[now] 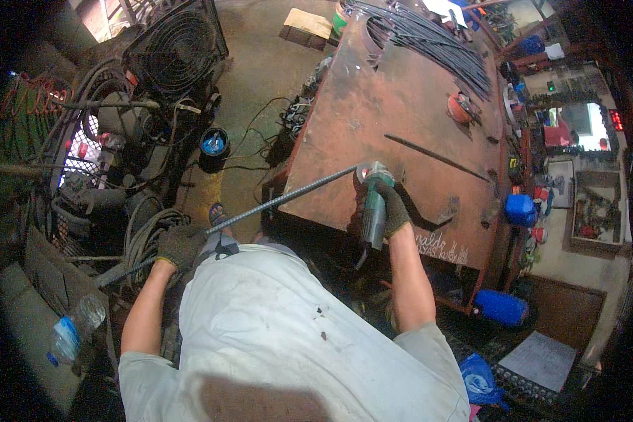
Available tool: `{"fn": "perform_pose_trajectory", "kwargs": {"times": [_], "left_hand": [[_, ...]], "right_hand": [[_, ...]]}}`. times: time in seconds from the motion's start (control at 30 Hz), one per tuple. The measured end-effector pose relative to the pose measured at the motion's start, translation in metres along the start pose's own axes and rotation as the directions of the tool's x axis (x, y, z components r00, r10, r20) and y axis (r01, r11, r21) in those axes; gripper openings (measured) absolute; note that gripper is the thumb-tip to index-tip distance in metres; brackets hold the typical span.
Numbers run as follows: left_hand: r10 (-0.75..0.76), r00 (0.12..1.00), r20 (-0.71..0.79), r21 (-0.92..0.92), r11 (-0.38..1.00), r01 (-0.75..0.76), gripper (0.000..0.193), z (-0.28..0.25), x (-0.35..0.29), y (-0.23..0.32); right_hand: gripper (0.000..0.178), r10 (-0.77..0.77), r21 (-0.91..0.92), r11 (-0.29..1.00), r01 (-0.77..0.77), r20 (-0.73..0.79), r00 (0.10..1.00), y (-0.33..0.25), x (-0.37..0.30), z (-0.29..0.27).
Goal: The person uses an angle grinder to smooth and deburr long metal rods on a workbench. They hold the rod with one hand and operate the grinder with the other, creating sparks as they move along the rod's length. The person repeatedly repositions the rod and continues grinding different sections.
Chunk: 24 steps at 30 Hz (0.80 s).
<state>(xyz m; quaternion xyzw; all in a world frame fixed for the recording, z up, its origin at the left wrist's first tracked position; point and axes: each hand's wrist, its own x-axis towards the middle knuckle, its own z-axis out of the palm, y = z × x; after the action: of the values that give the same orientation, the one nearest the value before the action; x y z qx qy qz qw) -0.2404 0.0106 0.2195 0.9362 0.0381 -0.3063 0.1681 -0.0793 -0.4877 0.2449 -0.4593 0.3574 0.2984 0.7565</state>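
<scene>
My left hand (180, 245), in a dark work glove, grips a long ribbed steel bar (281, 200) that runs up and right onto the rusty steel workbench (401, 119). My right hand (392, 209), also gloved, holds a green angle grinder (374, 200) with its disc end at the far tip of the bar, near the bench's left edge. My light shirt fills the lower middle of the view.
A bundle of dark rods (429, 42) and a single flat bar (436, 157) lie on the bench, along with an orange round tool (461, 109). A large fan (176, 49), hoses and machinery crowd the left. A plastic water bottle (74, 330) lies lower left; blue containers (503, 307) sit to the right.
</scene>
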Motion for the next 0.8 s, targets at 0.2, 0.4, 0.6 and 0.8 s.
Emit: {"fn": "perform_pose_trajectory", "kwargs": {"times": [0.2, 0.4, 0.6, 0.8], "left_hand": [[-0.023, 1.000, 0.021, -0.013, 1.000, 0.023, 0.044, 0.015, 0.011, -0.015], [0.066, 0.998, -0.011, -0.040, 0.997, -0.066, 0.044, 0.023, 0.019, -0.024], [0.090, 0.996, 0.007, 0.012, 0.996, -0.090, 0.045, 0.023, 0.025, -0.031], [0.091, 0.995, -0.027, -0.086, 0.992, -0.093, 0.041, 0.002, 0.016, -0.017]], "right_hand": [[0.050, 0.022, 0.027, 0.999, -0.023, 0.033, 0.999, -0.002, 0.003, 0.001], [0.050, -0.055, 0.059, 0.997, 0.051, 0.062, 0.997, 0.003, 0.007, -0.010], [0.048, 0.034, 0.088, 0.995, -0.039, 0.056, 0.998, -0.002, 0.001, -0.007], [0.048, -0.012, 0.027, 1.000, 0.012, 0.003, 1.000, 0.001, -0.001, -0.006]]}}
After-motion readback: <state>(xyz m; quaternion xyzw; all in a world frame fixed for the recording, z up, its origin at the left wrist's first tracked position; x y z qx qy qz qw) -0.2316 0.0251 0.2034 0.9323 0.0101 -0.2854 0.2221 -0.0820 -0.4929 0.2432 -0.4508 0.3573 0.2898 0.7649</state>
